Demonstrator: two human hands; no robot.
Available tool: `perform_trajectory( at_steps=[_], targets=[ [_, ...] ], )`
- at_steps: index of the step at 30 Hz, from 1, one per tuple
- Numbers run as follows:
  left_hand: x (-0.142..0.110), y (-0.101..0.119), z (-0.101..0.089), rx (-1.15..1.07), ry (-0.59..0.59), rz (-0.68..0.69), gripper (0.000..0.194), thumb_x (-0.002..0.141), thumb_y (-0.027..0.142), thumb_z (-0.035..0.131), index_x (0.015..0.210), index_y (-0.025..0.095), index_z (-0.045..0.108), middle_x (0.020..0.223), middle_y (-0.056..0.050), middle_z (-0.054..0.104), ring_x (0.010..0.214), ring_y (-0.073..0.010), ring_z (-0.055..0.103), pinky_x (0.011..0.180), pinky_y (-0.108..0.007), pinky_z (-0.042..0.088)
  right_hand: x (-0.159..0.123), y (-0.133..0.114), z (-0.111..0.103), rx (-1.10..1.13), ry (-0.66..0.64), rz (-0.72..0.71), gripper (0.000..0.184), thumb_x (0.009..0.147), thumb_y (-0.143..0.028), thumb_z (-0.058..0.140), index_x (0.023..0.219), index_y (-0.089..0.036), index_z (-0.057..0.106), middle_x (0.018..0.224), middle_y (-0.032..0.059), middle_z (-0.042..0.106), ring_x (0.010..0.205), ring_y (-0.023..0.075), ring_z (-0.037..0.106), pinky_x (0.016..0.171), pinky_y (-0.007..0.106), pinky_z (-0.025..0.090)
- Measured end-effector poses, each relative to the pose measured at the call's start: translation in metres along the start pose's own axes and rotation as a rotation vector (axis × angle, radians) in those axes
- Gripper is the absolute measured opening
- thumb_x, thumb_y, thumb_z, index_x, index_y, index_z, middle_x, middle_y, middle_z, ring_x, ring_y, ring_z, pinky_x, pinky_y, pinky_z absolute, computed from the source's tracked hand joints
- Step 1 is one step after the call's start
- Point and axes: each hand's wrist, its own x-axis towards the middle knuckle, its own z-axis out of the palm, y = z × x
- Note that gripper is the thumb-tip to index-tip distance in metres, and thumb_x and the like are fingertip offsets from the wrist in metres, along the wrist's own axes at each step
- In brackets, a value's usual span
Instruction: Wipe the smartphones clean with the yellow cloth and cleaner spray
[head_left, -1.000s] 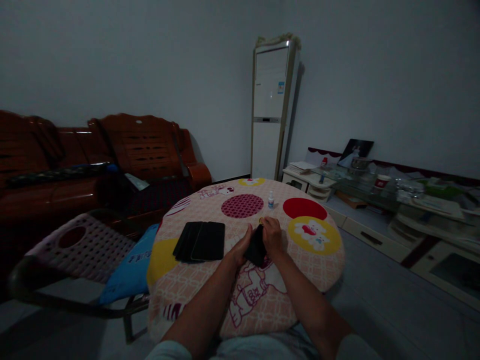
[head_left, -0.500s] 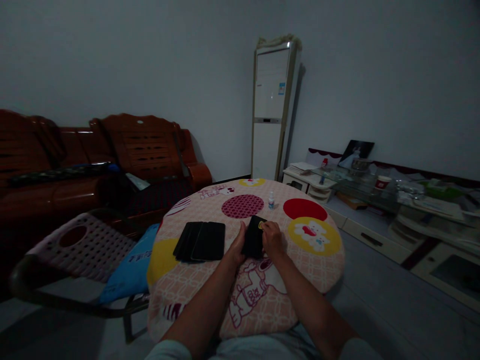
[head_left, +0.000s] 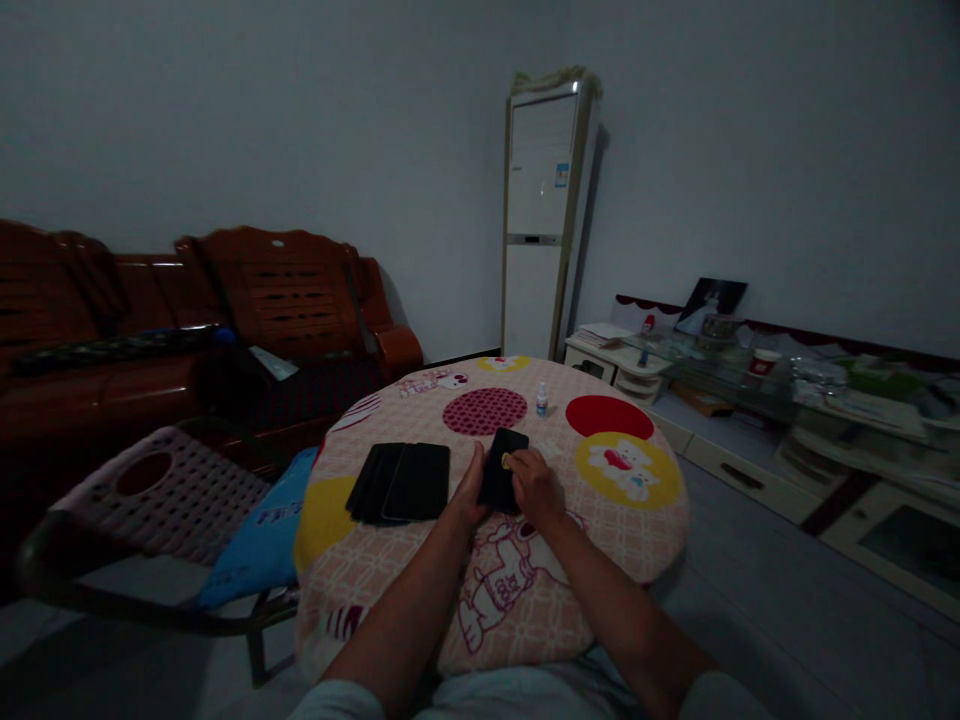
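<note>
My left hand (head_left: 467, 492) grips the left edge of a black phone (head_left: 500, 472) and holds it tilted up over the round table (head_left: 637, 520). My right hand (head_left: 529, 485) rests on the phone's face, fingers pinched on a small yellowish object (head_left: 507, 461) that I cannot name. A row of several black phones (head_left: 401, 482) lies flat on the patterned cloth just left of my hands. A small clear bottle (head_left: 541, 400) stands beyond the held phone.
A perforated chair (head_left: 161, 490) with a blue cushion (head_left: 262, 535) stands at the table's left. A brown wooden sofa (head_left: 187, 320) lines the left wall. A tall white air conditioner (head_left: 541, 215) stands behind. A low cabinet with clutter (head_left: 795, 400) runs along the right.
The held phone has turned from edge-on to face-up and shifted slightly left. My right hand has moved from its top edge down onto its face with the yellowish object.
</note>
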Motion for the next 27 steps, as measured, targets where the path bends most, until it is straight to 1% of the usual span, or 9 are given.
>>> perform_trajectory(
  at_steps=[5, 8, 10, 13, 17, 20, 22, 25, 27],
  targets=[
    [-0.005, -0.004, 0.001, 0.091, -0.207, -0.17, 0.061, 0.085, 0.064, 0.042, 0.12, 0.017, 0.058, 0.088, -0.013, 0.07, 0.073, -0.0236, 0.069, 0.066, -0.035, 0.054, 0.007, 0.023, -0.006, -0.09, 0.169, 0.16, 0.035, 0.083, -0.002, 0.04, 0.101, -0.014, 0.066, 0.098, 0.0106, 0.06, 0.095, 0.022, 0.049, 0.087, 0.035, 0.044],
    [-0.005, -0.005, 0.0, 0.11, -0.278, -0.185, 0.063, 0.084, 0.066, 0.042, 0.123, 0.019, 0.056, 0.09, -0.014, 0.069, 0.073, -0.025, 0.069, 0.065, -0.037, 0.055, 0.008, 0.027, -0.007, -0.108, 0.197, 0.185, 0.034, 0.084, -0.003, 0.038, 0.099, -0.014, 0.067, 0.095, 0.0099, 0.06, 0.092, 0.0215, 0.049, 0.086, 0.034, 0.043],
    [-0.004, -0.005, 0.0, 0.103, -0.246, -0.151, 0.061, 0.085, 0.064, 0.043, 0.123, 0.019, 0.056, 0.091, -0.013, 0.069, 0.073, -0.0242, 0.069, 0.065, -0.037, 0.055, 0.007, 0.027, -0.006, -0.104, 0.189, 0.163, 0.034, 0.084, -0.003, 0.038, 0.1, -0.013, 0.066, 0.095, 0.0105, 0.061, 0.092, 0.0216, 0.049, 0.086, 0.034, 0.044],
    [-0.002, -0.004, 0.0, 0.069, -0.114, -0.062, 0.055, 0.087, 0.06, 0.043, 0.118, 0.017, 0.059, 0.09, -0.012, 0.07, 0.072, -0.022, 0.069, 0.065, -0.034, 0.055, 0.005, 0.02, -0.004, -0.079, 0.149, 0.106, 0.033, 0.08, -0.001, 0.04, 0.098, -0.011, 0.066, 0.095, 0.012, 0.061, 0.093, 0.0224, 0.049, 0.085, 0.034, 0.045],
    [0.006, -0.002, -0.005, -0.018, 0.033, 0.022, 0.052, 0.09, 0.056, 0.042, 0.106, 0.012, 0.064, 0.08, -0.01, 0.07, 0.067, -0.0203, 0.068, 0.065, -0.03, 0.054, 0.001, 0.006, -0.003, -0.025, 0.04, 0.018, 0.033, 0.076, 0.001, 0.045, 0.096, -0.015, 0.066, 0.094, 0.01, 0.06, 0.093, 0.0223, 0.05, 0.086, 0.035, 0.046],
    [0.012, 0.002, -0.014, -0.1, 0.113, 0.08, 0.051, 0.091, 0.054, 0.041, 0.099, 0.01, 0.065, 0.074, -0.01, 0.069, 0.063, -0.0209, 0.067, 0.064, -0.031, 0.054, -0.004, -0.007, -0.004, 0.019, -0.042, -0.051, 0.033, 0.072, 0.0, 0.048, 0.095, -0.016, 0.066, 0.094, 0.0089, 0.061, 0.092, 0.0225, 0.05, 0.086, 0.037, 0.047],
    [0.015, 0.005, -0.019, -0.158, 0.117, 0.116, 0.054, 0.092, 0.054, 0.037, 0.099, 0.008, 0.066, 0.077, -0.012, 0.07, 0.067, -0.0228, 0.068, 0.067, -0.034, 0.054, -0.006, -0.016, -0.004, 0.052, -0.085, -0.083, 0.032, 0.071, 0.0, 0.05, 0.093, -0.017, 0.066, 0.093, 0.0082, 0.061, 0.093, 0.0222, 0.051, 0.088, 0.038, 0.046],
    [0.015, 0.008, -0.022, -0.211, 0.066, 0.131, 0.065, 0.092, 0.058, 0.029, 0.1, 0.006, 0.066, 0.083, -0.017, 0.07, 0.075, -0.0266, 0.068, 0.071, -0.039, 0.054, -0.009, -0.029, -0.005, 0.088, -0.144, -0.116, 0.031, 0.072, -0.001, 0.05, 0.093, -0.018, 0.065, 0.093, 0.0073, 0.061, 0.096, 0.0217, 0.051, 0.091, 0.039, 0.045],
    [0.014, 0.009, -0.02, -0.224, 0.045, 0.139, 0.069, 0.091, 0.061, 0.026, 0.099, 0.006, 0.067, 0.081, -0.017, 0.07, 0.077, -0.0275, 0.068, 0.072, -0.04, 0.054, -0.01, -0.037, -0.005, 0.102, -0.191, -0.147, 0.031, 0.075, -0.002, 0.05, 0.096, -0.018, 0.064, 0.095, 0.0073, 0.061, 0.097, 0.0217, 0.051, 0.089, 0.039, 0.045]
  ],
)
